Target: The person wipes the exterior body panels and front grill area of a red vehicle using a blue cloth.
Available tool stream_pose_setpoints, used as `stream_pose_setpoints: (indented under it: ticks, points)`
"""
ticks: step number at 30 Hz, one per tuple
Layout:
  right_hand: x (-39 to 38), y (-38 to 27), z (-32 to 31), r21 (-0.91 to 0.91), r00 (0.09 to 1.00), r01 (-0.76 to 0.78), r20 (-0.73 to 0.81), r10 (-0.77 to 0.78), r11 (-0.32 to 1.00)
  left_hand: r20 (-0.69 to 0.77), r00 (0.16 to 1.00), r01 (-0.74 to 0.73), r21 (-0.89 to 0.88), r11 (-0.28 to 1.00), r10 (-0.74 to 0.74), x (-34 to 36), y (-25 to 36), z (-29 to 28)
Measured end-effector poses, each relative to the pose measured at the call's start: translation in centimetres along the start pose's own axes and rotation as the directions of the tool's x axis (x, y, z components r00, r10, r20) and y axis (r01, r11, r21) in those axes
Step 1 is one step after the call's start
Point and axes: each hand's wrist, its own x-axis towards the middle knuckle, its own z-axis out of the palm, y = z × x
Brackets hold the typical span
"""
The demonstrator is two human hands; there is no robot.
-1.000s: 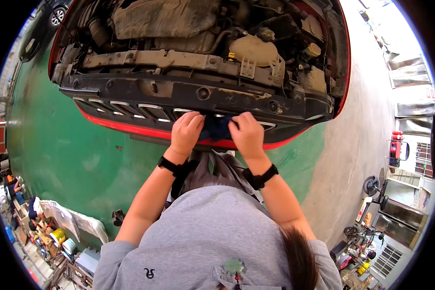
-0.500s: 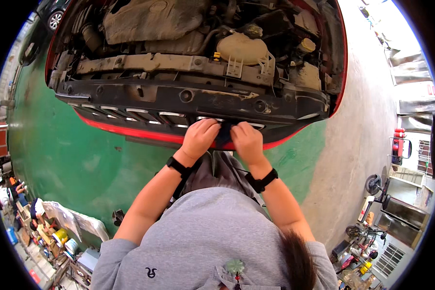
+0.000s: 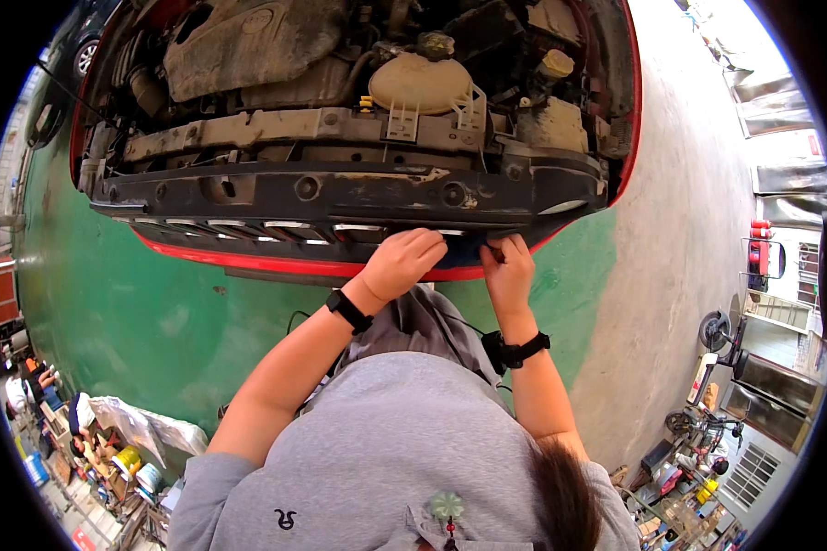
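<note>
A dark blue cloth is stretched between my hands against the right part of a car's black front grille. My left hand has its fingers closed at the cloth's left end, close to a chrome-trimmed slot. At the other end, my right hand pinches the cloth near the grille's right side. Part of the cloth is hidden behind my fingers. Just below runs the red bumper edge. Both of my wrists carry black bands.
Beyond the grille lies the uncovered, dusty engine bay, with a pale reservoir and a yellowish cap. Green floor surrounds the car's front. Cluttered tools and containers stand at lower left; a scooter stands at right.
Both hands have moved right along the grille, and the gap between them has widened, with more cloth spread out. The car sits slightly farther left in view.
</note>
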Motion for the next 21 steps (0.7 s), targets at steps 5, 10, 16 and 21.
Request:
stream_pose_setpoints:
  ticks: [5, 10, 16, 21]
  points:
    - [0.8, -1.0, 0.0, -0.009, 0.960, 0.255, -0.116, -0.255, 0.967, -0.039, 0.999, 0.035, 0.056, 0.998, -0.033, -1.4, -0.5, -1.5]
    - [2.4, -3.2, 0.7, -0.245, 0.751, 0.619, -0.095, -0.654, 0.746, -0.147, 0.975, 0.180, 0.089, 0.980, -0.166, -2.3, -0.8, -2.0]
    - [-0.2, -0.5, 3.4, -0.111, 0.739, 0.674, 0.134, -0.661, 0.731, 0.003, 0.969, 0.246, 0.128, 0.961, -0.249, -5.7, 0.4, -2.8]
    - [0.6, -6.0, 5.6, 0.059, 0.758, 0.651, -0.005, -0.652, 0.757, -0.483, 0.748, 0.596, 0.185, 0.782, -0.456, -9.0, -1.3, -9.3]
